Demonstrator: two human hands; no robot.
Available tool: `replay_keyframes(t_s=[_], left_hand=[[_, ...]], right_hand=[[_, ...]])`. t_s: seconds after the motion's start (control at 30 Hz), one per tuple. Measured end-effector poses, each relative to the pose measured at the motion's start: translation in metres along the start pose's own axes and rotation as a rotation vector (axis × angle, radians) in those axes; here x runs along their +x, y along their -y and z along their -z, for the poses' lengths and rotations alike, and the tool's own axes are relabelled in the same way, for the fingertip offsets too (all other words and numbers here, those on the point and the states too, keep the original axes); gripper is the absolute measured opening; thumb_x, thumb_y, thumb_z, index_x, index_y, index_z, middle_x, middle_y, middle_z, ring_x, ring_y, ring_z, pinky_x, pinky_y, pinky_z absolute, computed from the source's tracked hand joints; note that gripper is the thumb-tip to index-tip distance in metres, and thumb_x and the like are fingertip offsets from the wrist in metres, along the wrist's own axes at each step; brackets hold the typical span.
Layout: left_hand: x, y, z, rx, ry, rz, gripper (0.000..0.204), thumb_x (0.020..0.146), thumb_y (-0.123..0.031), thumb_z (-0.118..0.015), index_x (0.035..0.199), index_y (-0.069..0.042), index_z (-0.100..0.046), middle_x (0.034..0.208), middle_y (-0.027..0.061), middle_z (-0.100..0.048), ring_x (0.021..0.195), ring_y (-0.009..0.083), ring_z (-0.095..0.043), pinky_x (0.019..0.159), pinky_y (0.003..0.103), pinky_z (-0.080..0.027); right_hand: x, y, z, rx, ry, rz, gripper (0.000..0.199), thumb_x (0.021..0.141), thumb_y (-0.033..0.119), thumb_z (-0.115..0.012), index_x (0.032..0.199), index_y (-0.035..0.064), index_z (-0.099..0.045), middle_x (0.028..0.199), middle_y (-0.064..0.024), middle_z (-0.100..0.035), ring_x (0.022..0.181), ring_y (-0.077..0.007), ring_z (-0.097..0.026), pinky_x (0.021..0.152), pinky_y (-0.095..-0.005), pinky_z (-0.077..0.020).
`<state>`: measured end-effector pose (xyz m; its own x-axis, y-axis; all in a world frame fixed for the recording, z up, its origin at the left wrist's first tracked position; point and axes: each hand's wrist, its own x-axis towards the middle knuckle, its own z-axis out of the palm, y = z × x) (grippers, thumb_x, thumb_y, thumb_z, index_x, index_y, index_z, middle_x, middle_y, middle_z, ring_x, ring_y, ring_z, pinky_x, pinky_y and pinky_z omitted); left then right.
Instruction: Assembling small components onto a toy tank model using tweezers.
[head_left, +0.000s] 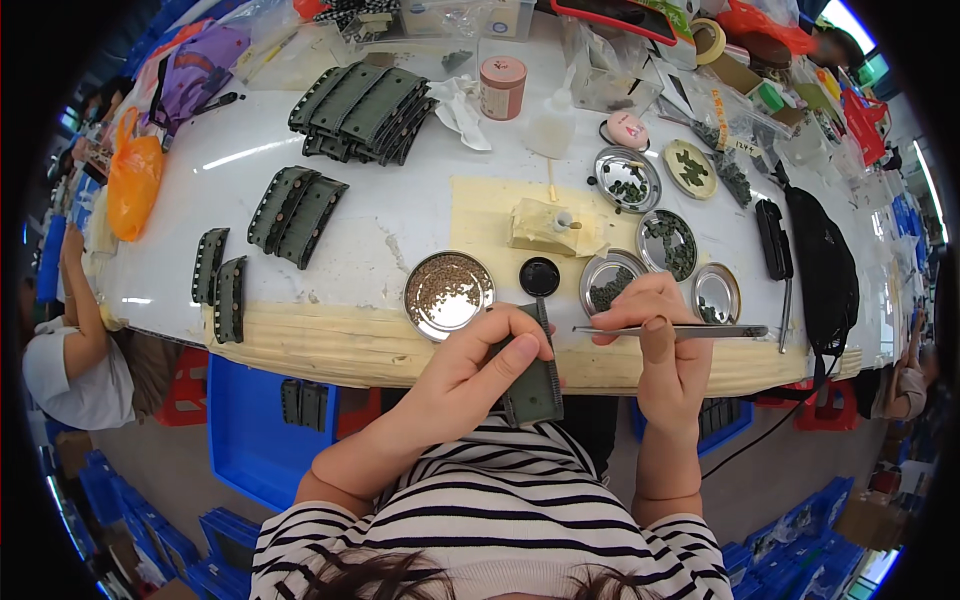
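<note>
My left hand [470,375] grips a dark green curved plastic piece [540,392] with ridged edges, held near the table's front edge. In my right hand [660,350] is a pair of metal tweezers [722,331], lying nearly level. The tips point left toward the piece, apart from it; whether they hold anything is too small to tell. Just beyond my hands stand a metal dish [432,323] of small brown parts and a small round black container [539,277]. Close to my right fingers, another metal dish [590,275] holds tiny dark green parts, partly hidden by that hand.
Stacked green curved pieces [360,105] lie far left, with smaller groups nearer. Several dishes of green bits sit to the right around a tape-covered block [540,228]. A black pouch [822,265] lies far right. Below the table is a blue bin [245,440]. Another person sits at left.
</note>
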<state>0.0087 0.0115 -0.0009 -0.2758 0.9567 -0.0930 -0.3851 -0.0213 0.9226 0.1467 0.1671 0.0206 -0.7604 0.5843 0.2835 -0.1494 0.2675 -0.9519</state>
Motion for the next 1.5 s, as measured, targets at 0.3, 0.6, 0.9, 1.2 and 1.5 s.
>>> replay_keyframes(t_s=[0.3, 0.6, 0.9, 1.2, 1.5], left_hand=[[0.005, -0.001, 0.004, 0.047, 0.096, 0.038, 0.025, 0.105, -0.023, -0.039, 0.094, -0.003, -0.049, 0.097, 0.0061, -0.057, 0.101, 0.0154, -0.060, 0.087, 0.028, -0.047], [0.002, -0.002, 0.000, -0.202, -0.003, 0.181, 0.027, 0.104, -0.024, -0.040, 0.088, -0.005, -0.049, 0.088, 0.0011, -0.050, 0.086, 0.0087, -0.047, 0.079, 0.024, -0.039], [0.002, -0.004, 0.001, -0.178, -0.027, 0.198, 0.025, 0.102, -0.024, -0.042, 0.086, -0.007, -0.048, 0.082, -0.0023, -0.043, 0.079, 0.0073, -0.040, 0.070, 0.021, -0.034], [0.004, 0.002, 0.003, -0.163, -0.010, 0.199, 0.027, 0.102, -0.026, -0.041, 0.083, -0.007, -0.048, 0.081, -0.0019, -0.045, 0.077, 0.0072, -0.040, 0.070, 0.021, -0.033], [0.002, 0.004, 0.005, -0.075, 0.026, 0.171, 0.030, 0.102, -0.035, -0.041, 0.088, -0.011, -0.053, 0.080, -0.0067, -0.048, 0.068, 0.0016, -0.039, 0.058, 0.016, -0.031]], right_hand=[[0.007, 0.005, -0.010, -0.089, 0.191, 0.125, 0.023, 0.094, 0.019, -0.056, 0.091, 0.0034, -0.072, 0.074, -0.0024, -0.065, 0.082, -0.0192, -0.047, 0.073, -0.0299, -0.0414], [-0.009, 0.009, -0.015, -0.780, 0.141, 0.871, 0.033, 0.084, 0.041, -0.066, 0.093, 0.0104, -0.072, 0.086, 0.0012, -0.064, 0.078, -0.0164, -0.055, 0.068, -0.0296, -0.0493], [-0.010, 0.013, -0.016, -0.928, 0.174, 0.946, 0.026, 0.089, 0.035, -0.063, 0.095, 0.0110, -0.070, 0.088, 0.0019, -0.062, 0.083, -0.0134, -0.054, 0.073, -0.0294, -0.0507], [-0.005, 0.017, -0.015, -0.938, 0.270, 0.950, 0.019, 0.084, 0.025, -0.065, 0.094, 0.0093, -0.069, 0.087, 0.0009, -0.061, 0.083, -0.0127, -0.054, 0.073, -0.0289, -0.0505], [0.000, 0.017, -0.012, -0.866, 0.344, 0.952, 0.020, 0.075, 0.016, -0.067, 0.094, 0.0064, -0.068, 0.083, -0.0006, -0.060, 0.076, -0.0145, -0.057, 0.069, -0.0290, -0.0498]])
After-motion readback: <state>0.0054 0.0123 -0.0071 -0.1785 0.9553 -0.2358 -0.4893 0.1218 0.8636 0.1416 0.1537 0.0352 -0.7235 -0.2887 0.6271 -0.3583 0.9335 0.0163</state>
